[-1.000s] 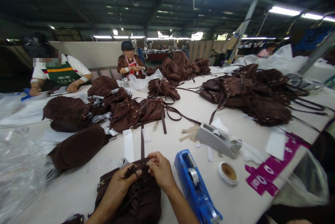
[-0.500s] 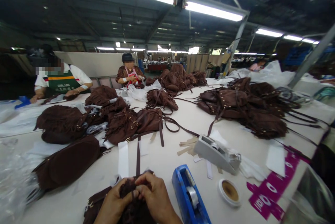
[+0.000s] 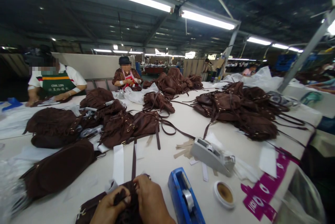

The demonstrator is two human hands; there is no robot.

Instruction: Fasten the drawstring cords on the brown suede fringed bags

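Through the head view I have the dark brown bag directly under both hands, on the near side of the counter. Its visible upper edge slants from lower left up to the right; the frame cuts off the rest, so I can't tell its long axis. My left hand pinches a gathered bunch of brown material, thumb against fingers. My right hand, nearer the upper right end, is curled with fingertips on the bag, but I can't tell whether they grip anything.

Just right of that hand, the blue tape dispenser limits sideways room. A grey dispenser and a tape roll lie beyond it. Ahead are a white strip and a brown strap; another brown bag lies to the left.
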